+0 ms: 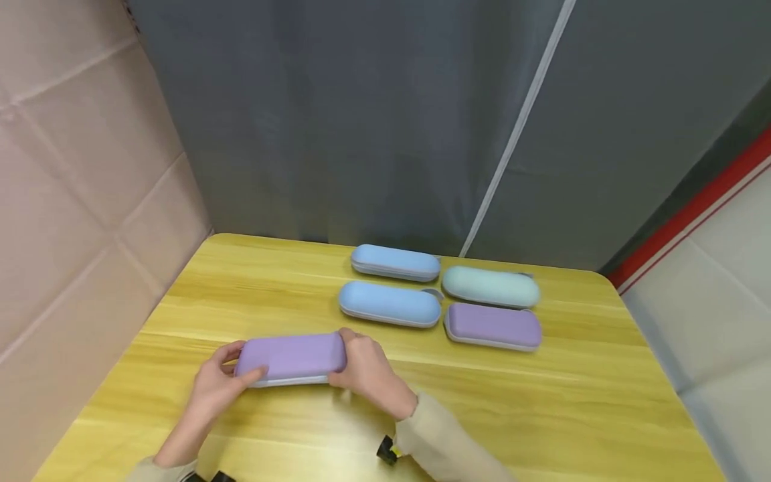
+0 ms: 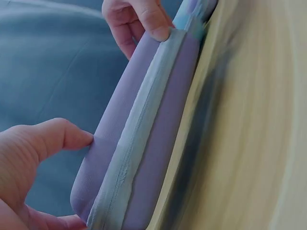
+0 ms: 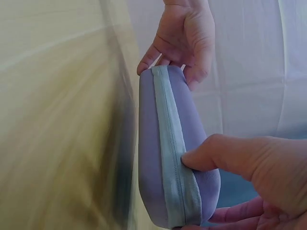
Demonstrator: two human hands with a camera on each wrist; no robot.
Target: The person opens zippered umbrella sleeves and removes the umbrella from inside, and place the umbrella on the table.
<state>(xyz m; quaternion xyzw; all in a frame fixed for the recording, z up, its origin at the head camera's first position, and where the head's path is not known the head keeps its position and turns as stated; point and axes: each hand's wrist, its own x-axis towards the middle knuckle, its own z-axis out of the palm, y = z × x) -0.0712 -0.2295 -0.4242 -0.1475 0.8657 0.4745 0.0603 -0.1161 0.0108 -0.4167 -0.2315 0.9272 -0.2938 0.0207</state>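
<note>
A purple zippered case (image 1: pixel 292 355) with a pale zip band is held between both hands near the front left of the table. My left hand (image 1: pixel 215 383) grips its left end, thumb on the top near the front edge. At the right end, my right hand (image 1: pixel 369 371) holds it between thumb and fingers. The right wrist view has the right thumb pressing on the zip band (image 3: pixel 175 148), which runs along the side facing me. In the left wrist view the case (image 2: pixel 108 163) looks closed and lies just over the table surface; whether it touches is unclear.
Further back on the wooden table (image 1: pixel 578 402) lie two blue cases (image 1: pixel 391 303), a mint green case (image 1: pixel 490 286) and another purple case (image 1: pixel 494 326), close together. A grey curtain (image 1: pixel 361 120) hangs behind the table; a pale cloth wall (image 1: pixel 78 187) stands at the left.
</note>
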